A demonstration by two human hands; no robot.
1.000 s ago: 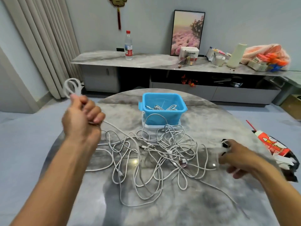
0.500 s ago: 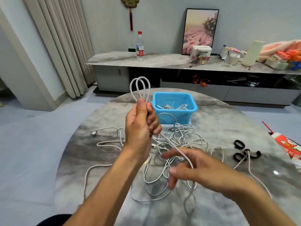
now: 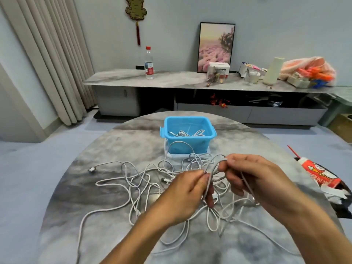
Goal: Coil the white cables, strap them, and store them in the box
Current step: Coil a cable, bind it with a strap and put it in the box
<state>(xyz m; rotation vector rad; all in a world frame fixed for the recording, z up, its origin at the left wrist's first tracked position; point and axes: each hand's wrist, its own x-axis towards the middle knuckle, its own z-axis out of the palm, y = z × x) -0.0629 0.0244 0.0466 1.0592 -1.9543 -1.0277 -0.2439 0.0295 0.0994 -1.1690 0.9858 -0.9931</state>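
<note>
A round grey marbled table (image 3: 114,235) carries a loose tangle of white cables (image 3: 137,185) sprawled across its middle. Toward the far edge a blue box (image 3: 187,143) stands on a pale lid (image 3: 173,156), with one cable looping up against the box's front wall.

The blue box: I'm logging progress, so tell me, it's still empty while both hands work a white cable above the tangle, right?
Not empty. The head view shows the blue box already holding coiled white cables. The rest stands: the left hand and right hand both grip a white cable above the tangle.
</note>
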